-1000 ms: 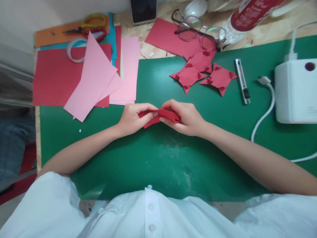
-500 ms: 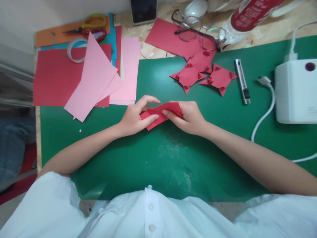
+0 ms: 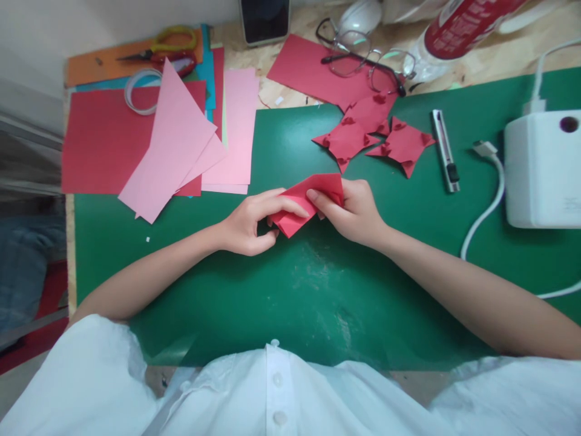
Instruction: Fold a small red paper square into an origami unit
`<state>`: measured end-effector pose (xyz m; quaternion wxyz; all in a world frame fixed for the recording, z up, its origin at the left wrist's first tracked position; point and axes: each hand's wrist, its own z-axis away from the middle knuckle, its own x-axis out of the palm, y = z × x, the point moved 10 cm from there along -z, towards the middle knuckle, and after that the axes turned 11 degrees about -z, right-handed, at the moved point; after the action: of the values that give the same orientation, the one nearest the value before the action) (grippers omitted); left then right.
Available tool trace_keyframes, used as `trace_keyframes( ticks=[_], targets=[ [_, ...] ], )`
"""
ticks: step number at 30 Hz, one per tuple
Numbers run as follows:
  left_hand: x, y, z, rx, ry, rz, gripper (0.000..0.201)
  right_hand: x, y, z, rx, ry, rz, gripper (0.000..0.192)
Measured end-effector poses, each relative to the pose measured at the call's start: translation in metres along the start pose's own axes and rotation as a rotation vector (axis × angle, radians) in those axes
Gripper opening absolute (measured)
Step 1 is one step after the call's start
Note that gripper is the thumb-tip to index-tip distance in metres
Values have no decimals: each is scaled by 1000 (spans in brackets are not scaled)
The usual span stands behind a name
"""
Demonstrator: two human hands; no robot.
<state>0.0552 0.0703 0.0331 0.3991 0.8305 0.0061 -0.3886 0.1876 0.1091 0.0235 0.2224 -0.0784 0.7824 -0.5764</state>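
A folded piece of red paper (image 3: 295, 206) is held between both hands above the green mat (image 3: 272, 290). My left hand (image 3: 254, 221) grips its left end, with the index finger lying across the front face and other fingertips behind the lower left edge. On the right, my right hand (image 3: 356, 209) pinches the paper, its thumb pressed on the front and its fingers hidden behind. Beyond the hands lie several folded red paper stars (image 3: 403, 145) with curled points, two of them overlapping.
Pink paper (image 3: 167, 145) and red sheets (image 3: 100, 139) lie at left under a tape roll (image 3: 143, 91) and scissors (image 3: 158, 51). A utility knife (image 3: 445, 151), white power bank (image 3: 544, 175) and cable (image 3: 485, 209) are at right. Glasses (image 3: 363, 57), a phone (image 3: 264, 21) and a bottle (image 3: 454, 39) stand behind.
The red paper has tilted up and shifted slightly right, showing more of its face. My left index finger has come over its front, while the left thumb has moved off it.
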Motion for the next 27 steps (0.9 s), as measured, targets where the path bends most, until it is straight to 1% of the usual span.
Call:
trace_keyframes(
  ticks=[1,3,6,10,14,20,23,27],
  targets=[
    [1,0,0,-4,3,-23,48,0,1,0,6,2,-9,19],
    [0,-1,-1,-20,38,-46,41,0,3,0,18,-2,-32,19],
    [-5,-7,1,-48,141,-55,23,1,4,0,20,-4,-57,19],
    [-11,-15,5,-95,236,-115,30,1,4,0,16,-6,-53,20],
    [-15,-15,8,-73,300,-140,29,1,5,0,27,-4,-40,18],
    [-19,-18,9,-130,338,-153,30,1,6,1,42,-13,0,30],
    [-21,-19,9,-154,343,-145,26,1,4,1,22,-17,3,29],
    [-24,-19,9,-172,372,-128,20,5,5,1,29,-60,0,35]
  ],
)
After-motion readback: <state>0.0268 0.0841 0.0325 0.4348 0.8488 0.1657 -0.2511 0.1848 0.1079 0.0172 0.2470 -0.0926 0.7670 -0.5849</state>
